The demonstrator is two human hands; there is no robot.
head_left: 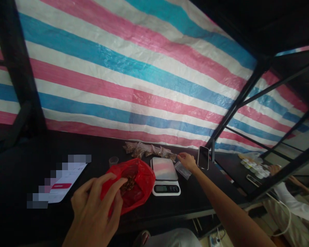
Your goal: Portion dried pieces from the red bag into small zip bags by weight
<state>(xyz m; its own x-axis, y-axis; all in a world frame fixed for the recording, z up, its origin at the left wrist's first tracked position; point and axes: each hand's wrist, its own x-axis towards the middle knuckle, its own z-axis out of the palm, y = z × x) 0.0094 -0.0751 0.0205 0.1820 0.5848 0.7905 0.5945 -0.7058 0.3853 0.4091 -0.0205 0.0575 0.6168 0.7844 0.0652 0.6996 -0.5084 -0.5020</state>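
Note:
My left hand [99, 202] is over the near left side of a red plastic bag [144, 173], its fingers curved and apart, with one fingertip at the mouth. Small brown pieces [129, 182] lie inside the bag. Further right, my right hand [187, 160] reaches past a white kitchen scale [164, 171] with a bare metal plate. Its fingers are pinched at the edge of a small filled plastic bag [172, 156], the last in a row of several such bags [144, 150]. A flat clear zip bag [183, 170] lies beneath that hand, beside the scale.
A small clear cup [113, 160] stands behind the red bag. To the left lies a partly blurred printed sheet [64, 185]. A phone [203, 157] lies by the black frame post. At far right, another person's hand [275, 168] is near white containers [254, 168].

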